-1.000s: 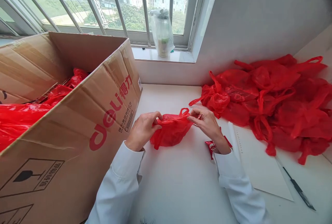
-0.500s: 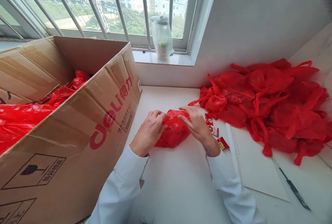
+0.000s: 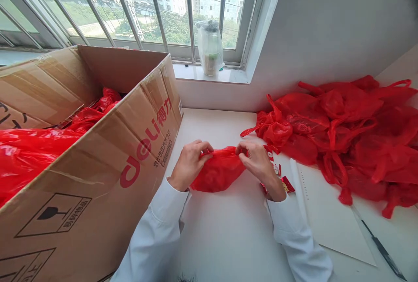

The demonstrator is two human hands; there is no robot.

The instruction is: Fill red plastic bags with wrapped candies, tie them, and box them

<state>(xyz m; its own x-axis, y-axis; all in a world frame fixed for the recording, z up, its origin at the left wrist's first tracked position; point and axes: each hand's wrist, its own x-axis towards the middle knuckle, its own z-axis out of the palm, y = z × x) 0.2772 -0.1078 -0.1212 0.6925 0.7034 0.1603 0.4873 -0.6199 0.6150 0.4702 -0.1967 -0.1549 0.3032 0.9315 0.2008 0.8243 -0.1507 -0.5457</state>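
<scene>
One red bag (image 3: 218,175) stretches lengthwise from left to right, left hand (image 3: 190,165) and right hand (image 3: 259,163) pinching its upper edge.

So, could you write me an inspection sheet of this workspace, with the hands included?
Surface: flat white tabletop; no spill seen.
Job's things: thin red plastic bag at centre, contents unclear; heap of bulging red plastic bags at right; open brown cardboard box at left, with glossy red plastic inside.
Clutter: small red printed packets, partly hidden; white rectangular paper; slim black-handled tool, kind unclear.
Grippers: bare left hand and bare right hand, both pinching the centre bag's upper edge.
Cables: nothing seen indoors.
Surroundings: barred window; pale plain wall; clear jar in translucent plastic on the white sill.
</scene>
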